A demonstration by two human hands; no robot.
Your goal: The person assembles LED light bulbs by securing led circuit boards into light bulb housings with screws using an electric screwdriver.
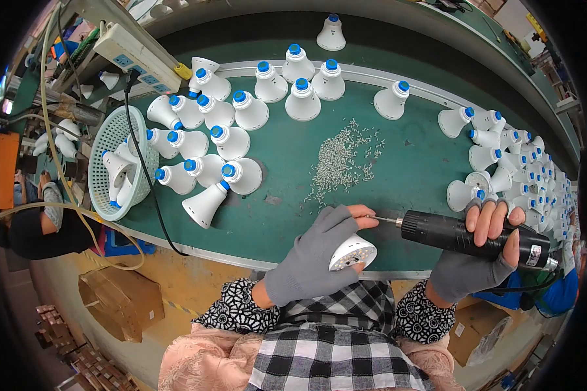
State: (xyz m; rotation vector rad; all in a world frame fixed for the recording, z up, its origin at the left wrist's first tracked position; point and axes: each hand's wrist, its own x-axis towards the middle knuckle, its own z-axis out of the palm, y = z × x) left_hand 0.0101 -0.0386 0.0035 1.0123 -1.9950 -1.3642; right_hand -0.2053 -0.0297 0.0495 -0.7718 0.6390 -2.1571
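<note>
My left hand [319, 251], in a grey fingerless glove, is closed around a white lamp housing [353, 250]; its round face with small yellowish dots shows toward me. The thumb and forefinger of that hand meet at the tip of the bit on a black electric screwdriver [437, 231]. Whether a screw sits at the tip is too small to tell. My right hand [486, 244], gloved alike, grips the screwdriver's body, which points left. Beyond both hands, a loose pile of small screws [346, 159] lies on the green table mat [287, 215].
Several white lamp housings with blue caps [241, 176] stand at the left and back, more [522, 169] crowd the right. A pale green basket [104, 189] holds others. A black cable [143, 156] hangs from a power strip [134, 58]. Another person's arm [49, 208] shows far left.
</note>
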